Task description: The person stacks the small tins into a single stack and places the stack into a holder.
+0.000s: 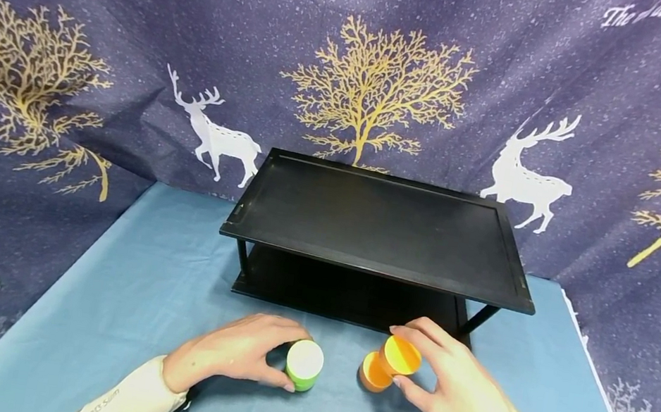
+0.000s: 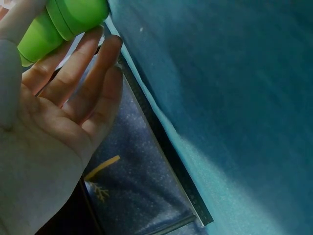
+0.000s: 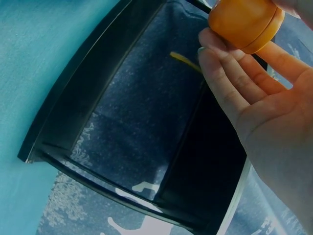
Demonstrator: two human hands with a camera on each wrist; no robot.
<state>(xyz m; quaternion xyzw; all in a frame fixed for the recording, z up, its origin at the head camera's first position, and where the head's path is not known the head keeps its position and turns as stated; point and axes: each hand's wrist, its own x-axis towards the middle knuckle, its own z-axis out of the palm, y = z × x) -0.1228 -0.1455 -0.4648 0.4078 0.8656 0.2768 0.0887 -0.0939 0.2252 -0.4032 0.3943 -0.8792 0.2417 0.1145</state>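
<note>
In the head view my left hand (image 1: pixel 247 350) grips a small green cup-shaped container (image 1: pixel 303 376) between thumb and fingers, its pale round top facing up. The left wrist view shows a seam around the green container (image 2: pixel 66 22) and the lower fingers extended below it. On the right, my right hand (image 1: pixel 454 381) pinches an orange cup-shaped piece (image 1: pixel 400 356) between thumb and fingertips. A second orange round piece (image 1: pixel 373 375) sits at its lower left, partly covered by it. From the right wrist, the orange piece (image 3: pixel 244 22) shows a seam, with several fingers stretched out beneath.
Beyond the hands stands a black two-level rack (image 1: pixel 379 224), its lower shelf (image 1: pixel 343 293) close behind the right fingers. A blue cloth (image 1: pixel 126 282) covers the table. Behind hangs a dark printed backdrop (image 1: pixel 416 105) with deer and trees.
</note>
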